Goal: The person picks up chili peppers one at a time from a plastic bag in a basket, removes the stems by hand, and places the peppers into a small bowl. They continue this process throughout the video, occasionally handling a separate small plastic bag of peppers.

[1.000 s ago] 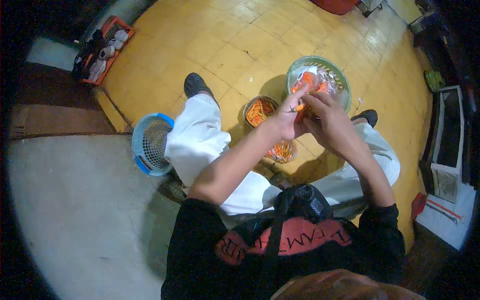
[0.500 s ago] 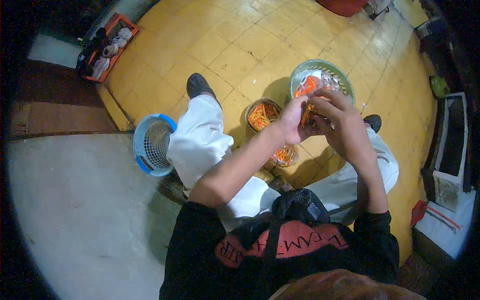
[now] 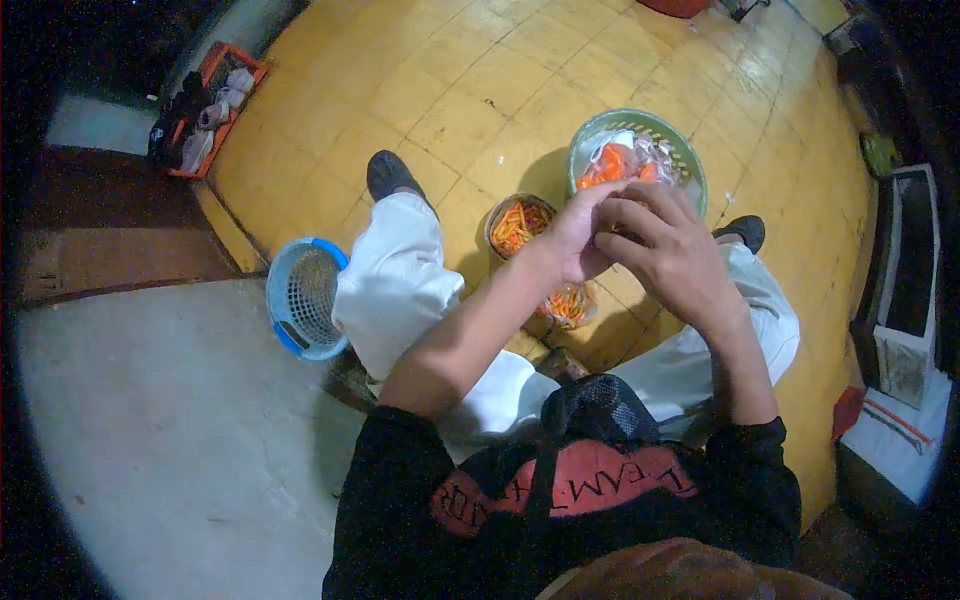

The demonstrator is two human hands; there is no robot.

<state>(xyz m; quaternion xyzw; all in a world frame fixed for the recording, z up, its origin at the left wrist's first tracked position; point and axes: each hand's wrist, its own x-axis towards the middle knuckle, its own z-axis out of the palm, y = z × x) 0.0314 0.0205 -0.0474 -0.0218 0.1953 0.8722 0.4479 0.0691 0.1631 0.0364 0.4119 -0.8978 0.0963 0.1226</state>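
Observation:
My left hand (image 3: 580,235) and my right hand (image 3: 665,240) meet in front of me, above the floor between my knees. The left is cupped, and the right's curled fingers lie over its palm. What they hold is covered now; slim orange chillies showed between them a moment earlier. Just beyond is a green basket (image 3: 577,150) with orange things and clear plastic bags inside. Below my left wrist stands a round container of orange-red chillies (image 3: 517,225). Nearer my body, a clear plastic bag of chillies (image 3: 567,305) is partly hidden by my forearm.
A blue plastic basket (image 3: 308,295) stands beside my left knee, at the edge of the grey concrete (image 3: 170,420). Yellow tiles (image 3: 450,90) cover the floor ahead. An orange crate with shoes (image 3: 210,120) is at the far left. A white-framed object (image 3: 905,270) stands at right.
The right fingers have closed further over the left palm, hiding the chillies that showed between the hands. The view has shifted slightly.

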